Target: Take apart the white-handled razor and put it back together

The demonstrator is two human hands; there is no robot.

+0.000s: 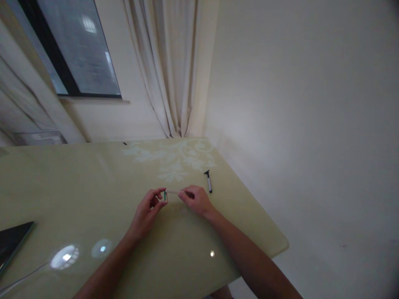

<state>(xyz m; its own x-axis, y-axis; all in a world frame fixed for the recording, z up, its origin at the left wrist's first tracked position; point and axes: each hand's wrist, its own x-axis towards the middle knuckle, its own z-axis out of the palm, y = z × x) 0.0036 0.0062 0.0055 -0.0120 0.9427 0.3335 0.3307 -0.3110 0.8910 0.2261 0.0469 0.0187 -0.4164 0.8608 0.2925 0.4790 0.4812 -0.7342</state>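
Note:
My left hand (152,202) is closed, with thumb and fingertips pinching a small green-and-white piece (166,196) by its two ends. Its exact kind is too small to make out. My right hand (195,198) pinches a thin pale stick (173,192), whose far tip meets the upper part of the green-and-white piece. Both hands are just above the table, facing each other. Just beyond my right hand lies a razor (208,181) with a black head and a grey-and-black handle, its head pointing away from me.
The glossy pale yellow-green table (77,187) ends at a plain wall (296,124) on the right. A small dark object (125,143) lies near the back edge. A dark flat panel (14,241) is at the left. Curtains (168,66) and a window (81,50) stand behind.

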